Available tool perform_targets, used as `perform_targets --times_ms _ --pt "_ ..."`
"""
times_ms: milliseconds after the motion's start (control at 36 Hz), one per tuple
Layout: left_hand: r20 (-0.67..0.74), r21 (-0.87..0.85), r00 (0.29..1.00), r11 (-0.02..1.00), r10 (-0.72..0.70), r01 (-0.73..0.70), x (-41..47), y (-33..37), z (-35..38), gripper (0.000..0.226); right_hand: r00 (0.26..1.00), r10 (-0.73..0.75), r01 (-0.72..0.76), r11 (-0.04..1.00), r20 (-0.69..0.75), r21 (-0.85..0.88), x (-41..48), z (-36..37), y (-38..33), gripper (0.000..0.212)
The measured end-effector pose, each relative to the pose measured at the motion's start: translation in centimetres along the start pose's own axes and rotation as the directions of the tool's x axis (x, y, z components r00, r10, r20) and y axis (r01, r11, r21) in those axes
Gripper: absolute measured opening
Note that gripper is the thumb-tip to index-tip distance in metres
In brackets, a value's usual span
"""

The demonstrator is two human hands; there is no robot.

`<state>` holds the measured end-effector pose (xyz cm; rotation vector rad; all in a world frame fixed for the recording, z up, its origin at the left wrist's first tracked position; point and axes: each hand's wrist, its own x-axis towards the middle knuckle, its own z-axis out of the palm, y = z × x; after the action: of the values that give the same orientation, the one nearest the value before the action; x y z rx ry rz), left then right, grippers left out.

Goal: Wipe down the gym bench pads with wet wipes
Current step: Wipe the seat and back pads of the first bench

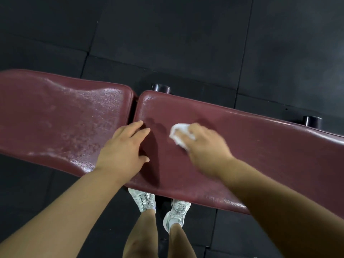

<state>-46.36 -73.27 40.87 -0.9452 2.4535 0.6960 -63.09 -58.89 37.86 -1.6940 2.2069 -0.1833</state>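
**Wipe under the right hand on the longer bench pad**

The right hand (204,144) has its fingers bent over a bunched white wet wipe (178,133) and holds it down on the right pad (260,155). The hand is blurred, so the exact finger placement cannot be told. The wipe sits in the left part of this pad, about midway between its far and near edges, with its crumpled end sticking out beyond the fingertips.

The left hand (122,148) lies flat and holds nothing. Its fingers are straight and spread and rest across the narrow gap (134,107) where the two maroon pads meet, with the fingertips on the right pad, near the wipe but apart from it.

The left pad (55,112) shows a patchy wet sheen over much of its top. Two black round caps (161,87) poke out from behind the right pad's far edge. Dark rubber floor tiles (186,34) surround the bench. The person's white shoes (144,200) stand at the pad's near edge, the toes partly hidden under it.
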Motion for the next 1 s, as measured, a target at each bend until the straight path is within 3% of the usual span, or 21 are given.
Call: perform_targets --times_ms 56,111,194,250,278,333,389,444,500,528,583,667,750,806,833,861,889,944,1000 --pt "-0.017 -0.006 0.999 0.999 -0.045 0.045 -0.4 -1.4 -0.2 0.082 0.964 0.24 -0.236 0.971 -0.116 0.043 0.4 -0.9 2.2 0.032" --pt "0.012 0.043 0.999 0.998 -0.047 0.047 -0.6 -2.6 -0.1 0.083 0.855 0.483 -0.457 0.874 -0.189 0.165 0.7 -1.5 3.7 0.031" --pt "0.049 0.115 0.999 0.993 -0.018 0.012 -0.6 -3.4 0.2 0.081 0.679 0.693 -0.646 0.721 -0.243 0.252 1.8 -1.2 2.9 0.032" --pt "0.049 0.094 0.998 0.995 -0.026 0.021 -0.5 -3.3 0.3 0.081 0.61 0.761 -0.717 0.649 -0.221 0.256 3.0 -0.4 0.6 0.035" --pt "0.046 0.085 0.999 0.996 -0.028 0.024 -0.4 -3.3 0.3 0.08 0.628 0.742 -0.699 0.67 -0.233 0.25 3.5 0.3 -0.9 0.037" --pt "0.044 0.082 0.999 0.996 -0.022 0.018 -0.4 -3.4 0.4 0.08 0.787 0.563 -0.53 0.827 -0.254 0.189 3.8 1.4 -3.9 0.042" --pt "0.043 0.082 0.999 0.997 -0.009 0.005 -0.5 -3.6 0.4 0.079 0.934 0.345 -0.327 0.929 -0.09 0.173 3.5 2.2 -5.7 0.049" --pt "0.04 0.066 0.999 0.998 0.005 -0.007 -0.5 -3.7 0.5 0.078 0.992 0.128 -0.127 0.98 0.007 0.155 3.1 1.7 -5.5 0.054" --pt "0.04 0.057 0.999 0.998 0.012 -0.014 -0.6 -3.8 0.5 0.079 0.999 0.022 -0.02 0.999 -0.045 0.05 3.1 0.6 -3.8 0.047" --pt "0.041 0.058 0.999 0.998 0.01 -0.013 -0.6 -3.9 0.5 0.079 0.996 0.074 -0.073 0.997 -0.059 0.021 3.5 -0.1 -2.7 0.04" --pt "0.04 0.053 0.999 0.999 0.006 -0.008 -0.6 -4.0 0.6 0.079 0.942 0.318 -0.316 0.948 -0.103 0.038 4.4 -1.0 -0.4 0.028" --pt "0.032 0.031 0.999 0.999 0.007 -0.008 -0.6 -4.2 0.7 0.078 0.804 0.569 -0.55 0.822 -0.173 0.148 5.1 -1.4 0.9 0.034" --pt "0.026 -0.008 0.999 1.0 0.026 -0.026 -0.7 -4.6 0.6 0.075 0.781 0.587 -0.567 0.81 -0.216 0.151 5.9 -0.1 -1.7 0.039" --pt "-0.006 -0.051 0.999 0.998 0.036 -0.037 -0.9 -4.8 0.4 0.073 0.834 0.507 -0.501 0.861 -0.217 0.085 6.1 0.9 -4.8 0.035" --pt "-0.03 -0.075 0.999 0.997 0.031 -0.033 -1.0 -5.0 0.3 0.071 0.903 0.411 -0.409 0.911 -0.122 0.049 5.8 1.4 -6.2 0.034" --pt "-0.051 -0.091 0.999 0.996 0.018 -0.022 -1.1 -5.2 0.2 0.069 0.972 0.233 -0.232 0.972 -0.015 0.03 5.2 2.0 -7.3 0.036" --pt "-0.064 -0.093 0.998 0.996 0.0 -0.006 -1.3 -5.5 0.0 0.067 0.995 0.018 -0.02 0.999 0.096 0.029 4.6 2.2 -8.1 0.042" --pt "-0.08 -0.072 0.996 0.997 -0.041 0.035 -1.5 -6.3 -0.1 0.068 0.946 -0.282 0.289 0.957 0.159 -0.022 4.2 1.8 -7.6 0.051" --pt "-0.086 -0.051 0.993 0.996 -0.077 0.073 -1.6 -7.4 -0.2 0.07 0.936 -0.32 0.332 0.941 0.144 -0.067 5.3 1.2 -5.9 0.044"
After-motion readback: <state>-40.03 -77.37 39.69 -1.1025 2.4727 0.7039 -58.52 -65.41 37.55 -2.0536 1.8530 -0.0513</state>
